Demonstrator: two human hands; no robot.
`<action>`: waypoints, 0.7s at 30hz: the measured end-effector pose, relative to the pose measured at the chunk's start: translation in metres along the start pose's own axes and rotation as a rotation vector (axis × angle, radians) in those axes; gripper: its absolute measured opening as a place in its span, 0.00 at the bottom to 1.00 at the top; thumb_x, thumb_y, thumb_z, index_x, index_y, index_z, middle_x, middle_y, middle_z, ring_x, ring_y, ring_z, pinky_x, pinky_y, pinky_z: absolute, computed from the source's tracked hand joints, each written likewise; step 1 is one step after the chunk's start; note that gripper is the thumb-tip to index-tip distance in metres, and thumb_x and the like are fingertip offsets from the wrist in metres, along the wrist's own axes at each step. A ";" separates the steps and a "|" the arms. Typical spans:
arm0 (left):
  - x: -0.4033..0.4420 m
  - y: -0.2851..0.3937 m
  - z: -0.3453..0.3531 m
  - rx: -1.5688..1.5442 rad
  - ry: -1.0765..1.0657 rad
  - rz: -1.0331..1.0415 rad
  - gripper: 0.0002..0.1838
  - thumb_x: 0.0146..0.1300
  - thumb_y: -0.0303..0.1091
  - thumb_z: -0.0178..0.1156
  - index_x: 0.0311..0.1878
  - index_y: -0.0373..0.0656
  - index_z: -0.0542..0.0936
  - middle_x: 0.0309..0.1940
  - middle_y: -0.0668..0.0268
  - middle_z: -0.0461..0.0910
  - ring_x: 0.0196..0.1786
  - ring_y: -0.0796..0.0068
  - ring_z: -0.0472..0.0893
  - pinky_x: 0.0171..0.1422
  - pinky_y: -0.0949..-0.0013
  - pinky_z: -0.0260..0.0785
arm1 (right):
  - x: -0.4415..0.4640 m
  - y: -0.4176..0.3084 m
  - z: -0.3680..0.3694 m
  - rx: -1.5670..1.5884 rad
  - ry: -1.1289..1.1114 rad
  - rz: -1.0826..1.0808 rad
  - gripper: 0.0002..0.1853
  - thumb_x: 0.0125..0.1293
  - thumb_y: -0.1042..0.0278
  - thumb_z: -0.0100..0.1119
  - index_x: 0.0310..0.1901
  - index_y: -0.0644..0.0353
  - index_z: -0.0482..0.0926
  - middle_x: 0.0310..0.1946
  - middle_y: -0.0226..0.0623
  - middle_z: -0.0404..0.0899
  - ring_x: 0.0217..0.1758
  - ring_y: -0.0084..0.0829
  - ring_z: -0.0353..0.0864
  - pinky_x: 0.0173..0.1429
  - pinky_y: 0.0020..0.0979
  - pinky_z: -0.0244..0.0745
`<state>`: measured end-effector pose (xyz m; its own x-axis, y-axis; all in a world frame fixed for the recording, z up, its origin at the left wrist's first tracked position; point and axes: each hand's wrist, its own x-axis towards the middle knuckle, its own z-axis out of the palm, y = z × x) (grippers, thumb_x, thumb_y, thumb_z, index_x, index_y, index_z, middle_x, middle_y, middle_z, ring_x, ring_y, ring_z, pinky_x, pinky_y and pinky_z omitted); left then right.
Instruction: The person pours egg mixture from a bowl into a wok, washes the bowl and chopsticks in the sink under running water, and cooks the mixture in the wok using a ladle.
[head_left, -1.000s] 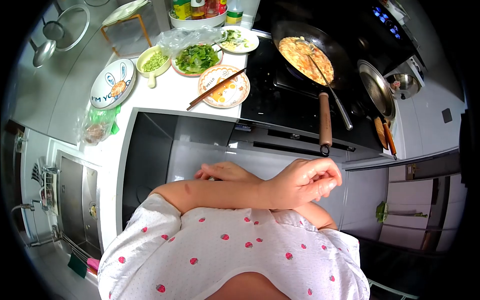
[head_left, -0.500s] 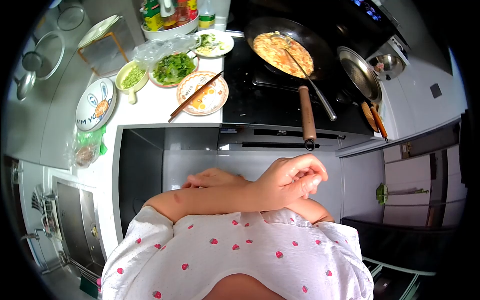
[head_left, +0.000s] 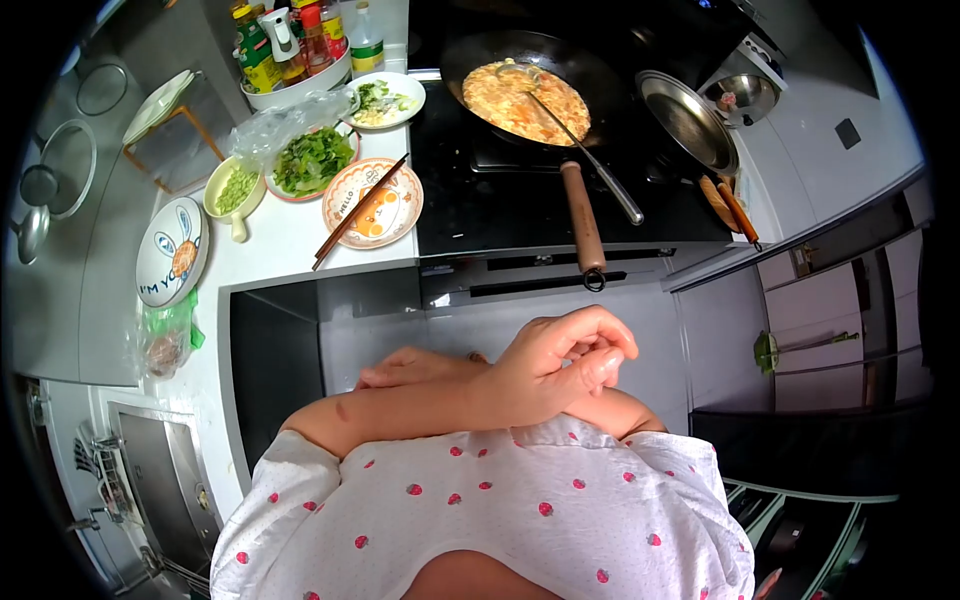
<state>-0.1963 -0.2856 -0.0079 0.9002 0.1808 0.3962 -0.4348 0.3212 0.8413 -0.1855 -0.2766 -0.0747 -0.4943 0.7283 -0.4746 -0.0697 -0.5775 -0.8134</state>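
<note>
My forearms are crossed in front of my body. My left hand [head_left: 570,358] is on the right side, its fingers loosely curled towards the thumb, with nothing seen in it. My right hand [head_left: 408,366] pokes out on the left behind my left forearm, partly hidden, its visible fingers stretched out and empty. Beyond them, a wok [head_left: 610,100] of orange-yellow food [head_left: 500,100] stands on the black stove [head_left: 445,215], and a metal ladle [head_left: 600,170] rests in it. Two chopsticks [head_left: 345,228] lie across a patterned plate [head_left: 400,190] on the counter.
Leafy greens [head_left: 312,160], a bowl of green pieces [head_left: 237,188], a plate of chopped food [head_left: 380,102], bottles [head_left: 258,60] and a rabbit plate [head_left: 160,270] are at the left. A lidded pan [head_left: 690,120] stands right. The sink [head_left: 165,470] is lower left.
The counter, stove and dishes have shifted left in the view, as the camera turned. My arms stay crossed, with both hands in nearly the same pose.
</note>
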 end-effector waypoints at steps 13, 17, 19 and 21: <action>0.001 0.003 -0.003 0.005 -0.043 -0.031 0.09 0.66 0.31 0.47 0.44 0.36 0.72 0.30 0.65 0.74 0.33 0.82 0.74 0.39 0.78 0.68 | 0.015 0.019 -0.009 0.033 0.028 -0.062 0.23 0.62 0.45 0.54 0.33 0.62 0.78 0.28 0.26 0.77 0.33 0.15 0.72 0.35 0.20 0.66; 0.001 0.003 -0.004 0.018 -0.048 -0.037 0.09 0.66 0.30 0.47 0.44 0.36 0.71 0.30 0.65 0.74 0.33 0.82 0.74 0.38 0.78 0.68 | 0.014 0.018 -0.005 0.040 0.072 -0.105 0.23 0.61 0.45 0.55 0.32 0.62 0.78 0.28 0.26 0.76 0.33 0.15 0.72 0.34 0.19 0.66; 0.001 0.004 -0.003 0.024 -0.051 -0.049 0.08 0.66 0.29 0.46 0.44 0.36 0.71 0.30 0.65 0.73 0.32 0.82 0.73 0.38 0.78 0.68 | 0.012 0.019 -0.003 0.041 0.084 -0.127 0.22 0.62 0.45 0.55 0.32 0.62 0.78 0.28 0.26 0.76 0.33 0.15 0.72 0.34 0.19 0.66; 0.001 0.004 -0.002 0.024 -0.049 -0.042 0.08 0.66 0.29 0.46 0.44 0.36 0.71 0.29 0.66 0.73 0.32 0.82 0.73 0.38 0.78 0.67 | 0.012 0.022 -0.006 0.009 0.085 -0.135 0.22 0.62 0.46 0.54 0.33 0.62 0.78 0.29 0.27 0.77 0.33 0.15 0.72 0.35 0.19 0.66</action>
<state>-0.1970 -0.2826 -0.0045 0.9181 0.1215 0.3772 -0.3962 0.3052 0.8660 -0.1878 -0.2787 -0.1006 -0.4049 0.8281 -0.3878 -0.1388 -0.4749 -0.8690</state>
